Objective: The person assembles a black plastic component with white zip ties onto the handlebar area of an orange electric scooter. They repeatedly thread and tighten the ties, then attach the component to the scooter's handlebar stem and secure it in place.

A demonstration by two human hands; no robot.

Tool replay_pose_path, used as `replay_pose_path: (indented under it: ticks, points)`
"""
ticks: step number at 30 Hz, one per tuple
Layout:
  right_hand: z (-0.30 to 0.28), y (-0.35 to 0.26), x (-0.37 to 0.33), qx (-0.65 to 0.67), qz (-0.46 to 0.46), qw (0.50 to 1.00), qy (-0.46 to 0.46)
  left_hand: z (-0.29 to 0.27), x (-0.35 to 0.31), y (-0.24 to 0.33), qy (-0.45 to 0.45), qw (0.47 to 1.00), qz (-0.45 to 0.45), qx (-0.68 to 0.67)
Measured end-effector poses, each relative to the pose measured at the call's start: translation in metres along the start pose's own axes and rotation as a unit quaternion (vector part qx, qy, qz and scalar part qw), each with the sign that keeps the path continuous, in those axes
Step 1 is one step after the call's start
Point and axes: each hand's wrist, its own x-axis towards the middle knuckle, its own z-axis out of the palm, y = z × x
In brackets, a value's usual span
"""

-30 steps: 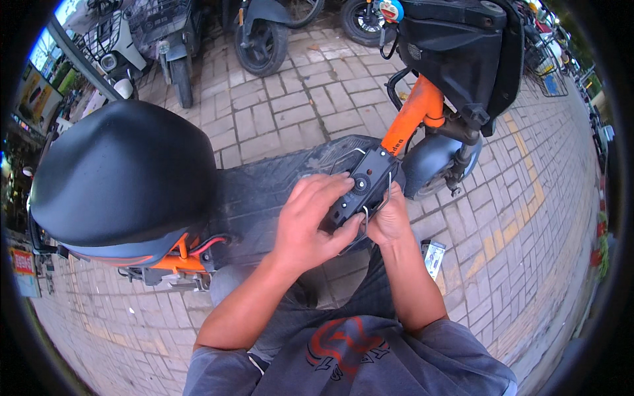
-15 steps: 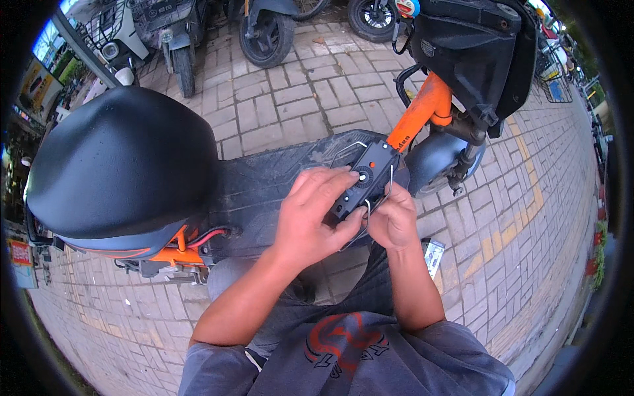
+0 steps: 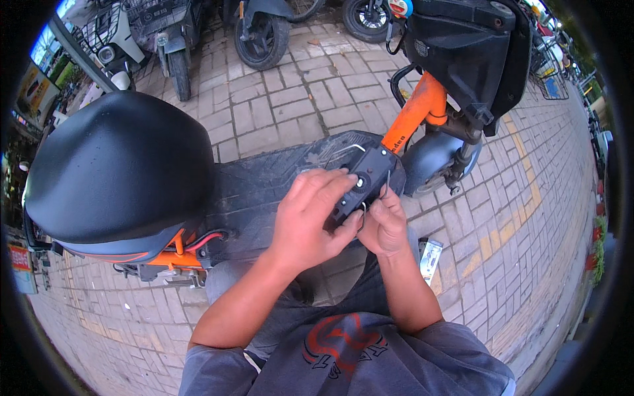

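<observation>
Over the scooter's footboard, a black box-shaped device [image 3: 375, 165] with a round dial and thin metal wire arms stands tilted. My left hand [image 3: 310, 208] grips its near left side, fingers laid over the top beside the dial and thumb at the lower edge. At its right side my right hand [image 3: 385, 224] is closed, with thumb and fingertips pinching a thin bent metal wire [image 3: 387, 181]. A second pale wire end shows between the two hands. Another wire [image 3: 355, 146] sticks out at the device's far left. The underside of the device is hidden.
A scooter with a black seat [image 3: 122, 165], dark footboard [image 3: 264, 181] and orange frame tube [image 3: 419, 109] stands across the view. To the right of my knee lies a printed white card or packet [image 3: 430, 257] on the paving. Other parked scooters [image 3: 175, 53] line the back.
The right hand's fingers have shifted up along the wire, which now leans more. The device has tilted slightly, and its orange-red spot looks darker. The left hand keeps its grip.
</observation>
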Motion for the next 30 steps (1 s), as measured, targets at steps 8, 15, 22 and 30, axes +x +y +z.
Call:
replay_pose_path:
  ticks: [8,15,22,30]
  points:
    - [0.033,-0.003,0.016,-0.387,-0.107,0.911,0.092,0.02,-0.012,-0.003,0.136,0.896,-0.317,-0.281]
    - [0.03,-0.018,0.043,-0.548,-0.175,0.816,-0.054,0.015,0.008,-0.017,0.22,0.755,-0.378,-0.489]
    - [0.035,-0.038,0.061,-0.467,-0.129,0.871,-0.082,-0.015,0.013,-0.05,0.174,0.723,-0.412,-0.526]
    - [0.043,-0.039,0.027,-0.404,-0.133,0.903,-0.064,-0.015,-0.002,-0.045,0.096,0.629,-0.467,-0.614]
